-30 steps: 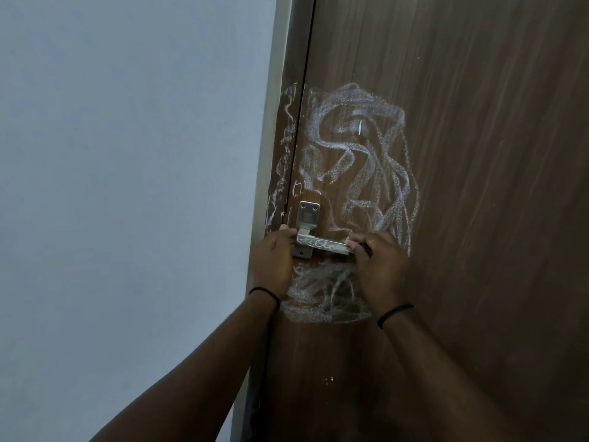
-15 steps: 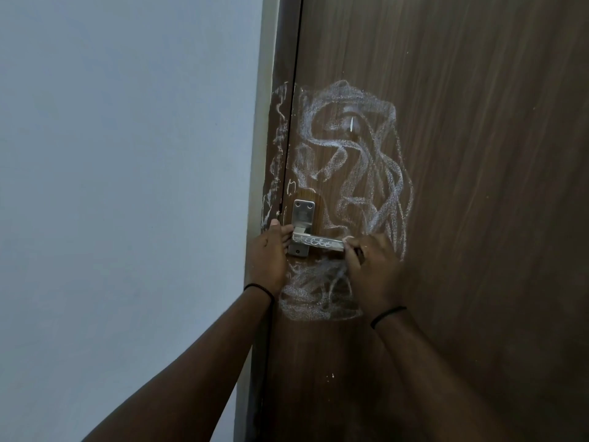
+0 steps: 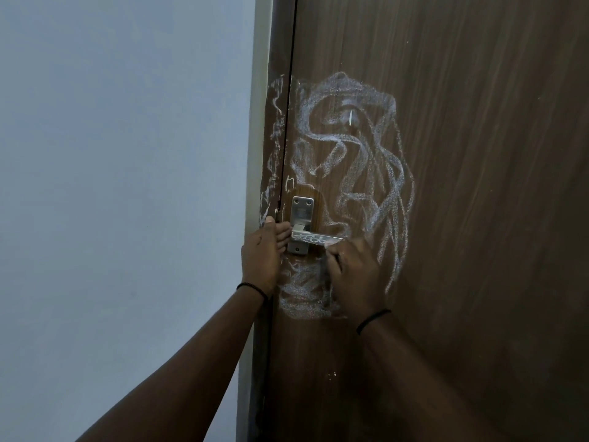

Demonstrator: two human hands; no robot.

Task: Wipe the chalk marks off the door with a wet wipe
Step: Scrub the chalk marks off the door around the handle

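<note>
Chalk marks (image 3: pixel 353 161) sprawled in white loops across the brown door (image 3: pixel 478 186), above and below the metal handle (image 3: pixel 314 239). The right hand (image 3: pixel 353 275) pressed against the door just under the handle's tip, fingers curled; no wipe could be made out. The left hand (image 3: pixel 261 256) rested at the door's edge, fingers extended toward the handle plate.

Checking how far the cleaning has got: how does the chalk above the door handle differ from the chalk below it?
The chalk above the handle is a tall tangle of separate looping lines; the chalk below the handle is a low, dense, smeared patch. The upper chalk lies uncovered; the lower one sits between the left hand and right hand. Both are white, on the brown door.
</note>
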